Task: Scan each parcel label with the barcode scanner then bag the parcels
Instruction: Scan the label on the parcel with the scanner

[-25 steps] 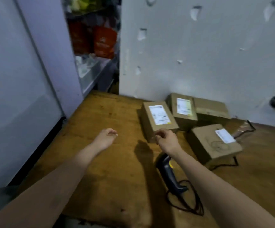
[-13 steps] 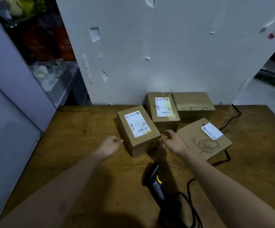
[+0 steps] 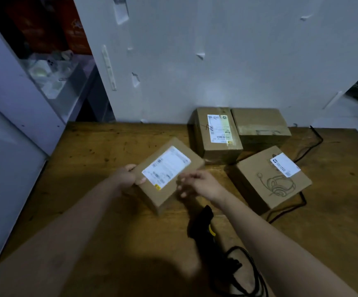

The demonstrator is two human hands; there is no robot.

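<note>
The parcel sits tilted between the hands, label up: left hand grips its left end, right hand curls loosely at the right edge, too blurry to tell if it's holding. I'd keep the left grip, hold the label flat, and free the right for the barcode scanner lying on the surface just under that wrist.

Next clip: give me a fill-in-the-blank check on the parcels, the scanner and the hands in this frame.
____ cardboard parcels are in view.
The barcode scanner lies on the table, in ____ hand.
Against the wall, the labelled parcel stands to the ____ of the parcel showing no label.
The left hand grips the front parcel, whose label faces ____.
Missing words: four; neither; left; up.
</note>
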